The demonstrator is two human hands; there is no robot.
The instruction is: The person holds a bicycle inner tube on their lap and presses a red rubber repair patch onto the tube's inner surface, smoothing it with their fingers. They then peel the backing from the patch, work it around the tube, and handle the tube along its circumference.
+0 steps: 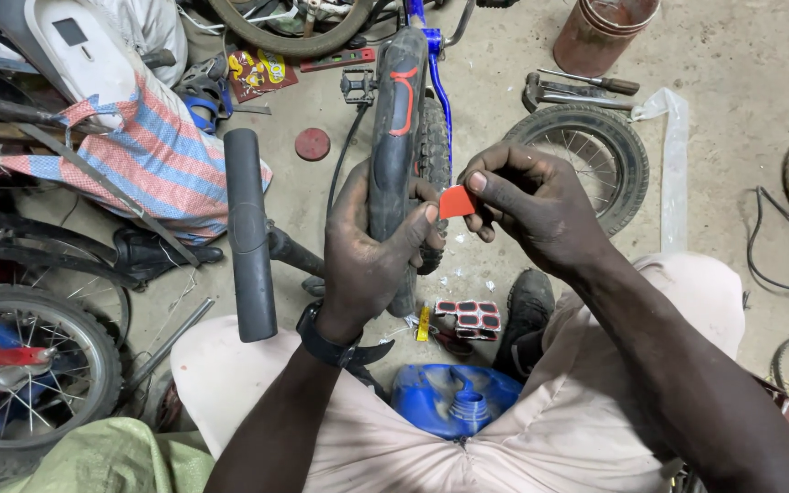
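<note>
The left hand (367, 251) is clenched around a black inner tube (394, 137) marked with a red stripe, its thumb pressed on the rubber just beside the work spot. The right hand (531, 205) pinches one small red patch (456, 202) between thumb and forefinger, the patch held at the tube's edge, touching or nearly touching it; which cannot be told. Judged risks: both hands look heavily soiled, so grime may foul the patch face and weaken its bond; the grip on the patch is a fingertip pinch only, so it may slip and fall to the gritty floor (732, 55); the tube may twist in the left fist and put the patch off its mark. Count: one tube in hand, one patch in hand, one sheet of spare patches (469, 319) on the floor near a black shoe (527, 306), one blue plastic can (454, 399) between the knees, one small spoked wheel (586, 151) beyond the right hand, one rusty tin (603, 32), one black handlebar grip (247, 233) to the left.
</note>
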